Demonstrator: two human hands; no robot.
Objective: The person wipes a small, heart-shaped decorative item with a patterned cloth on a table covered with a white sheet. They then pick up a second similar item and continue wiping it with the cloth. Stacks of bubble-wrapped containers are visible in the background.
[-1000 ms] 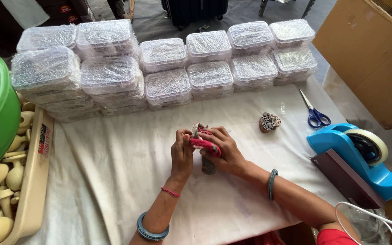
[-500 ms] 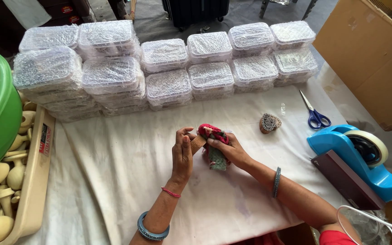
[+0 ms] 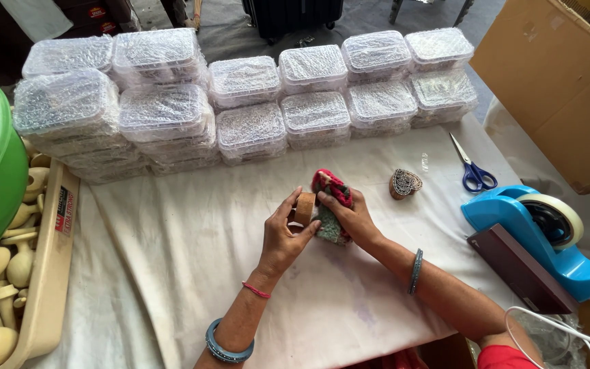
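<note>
- My right hand (image 3: 351, 217) presses the rag (image 3: 331, 205) against the block (image 3: 303, 207); pushed too hard, I judge it could slip.
- My left hand (image 3: 283, 236) pinches the block above the cloth (image 3: 192, 239); a loose pinch might drop it.

I count clear plastic boxes (image 3: 250, 130), rounded rectangles wrapped in bubble film, stacked in two rows along the desk's far edge. A brown cardboard carton (image 3: 561, 82) stands at far right. A red-and-white label (image 3: 63, 210) sits on the beige tray's rim (image 3: 49, 273) at left.
</note>
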